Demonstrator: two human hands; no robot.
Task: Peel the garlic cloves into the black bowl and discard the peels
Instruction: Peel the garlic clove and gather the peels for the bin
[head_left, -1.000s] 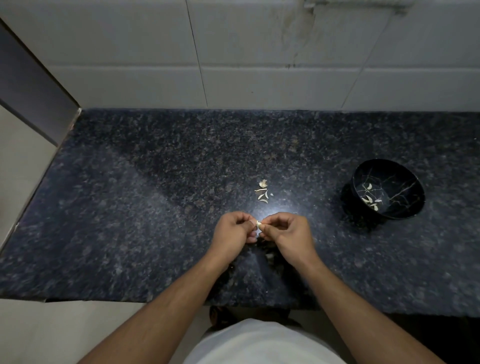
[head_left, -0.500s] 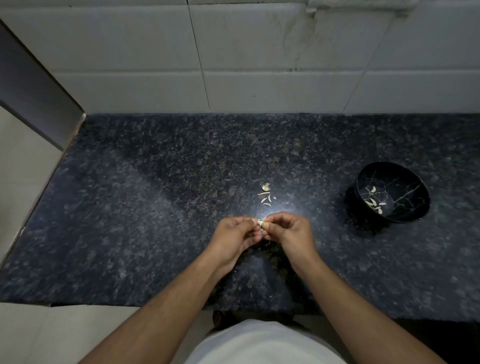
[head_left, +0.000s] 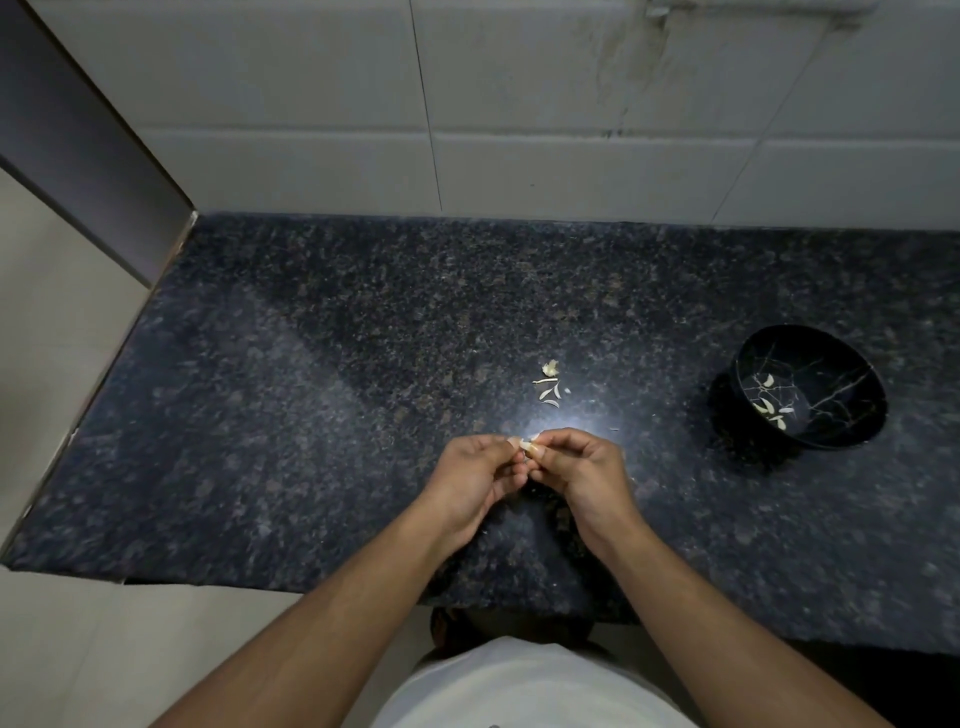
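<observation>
Both hands meet above the middle of the dark granite counter (head_left: 311, 415). My left hand (head_left: 475, 475) and my right hand (head_left: 579, 470) each pinch one small pale garlic clove (head_left: 529, 446) between their fingertips; most of the clove is hidden by the fingers. A little pile of pale garlic bits (head_left: 549, 387) lies on the counter just beyond the hands. The black bowl (head_left: 836, 364) with thin gold veins stands to the right, apart from both hands, and holds several pale garlic pieces (head_left: 771, 405).
A white tiled wall (head_left: 519, 104) rises behind the counter. A dark panel (head_left: 78, 145) borders the counter's left end. The counter's front edge (head_left: 260, 584) runs just below my wrists. A tiny pale scrap (head_left: 614, 429) lies right of the hands.
The hands stay together on the clove, with only small finger movements. The view has shifted slightly, so the counter and bowl sit a little lower in the picture.
</observation>
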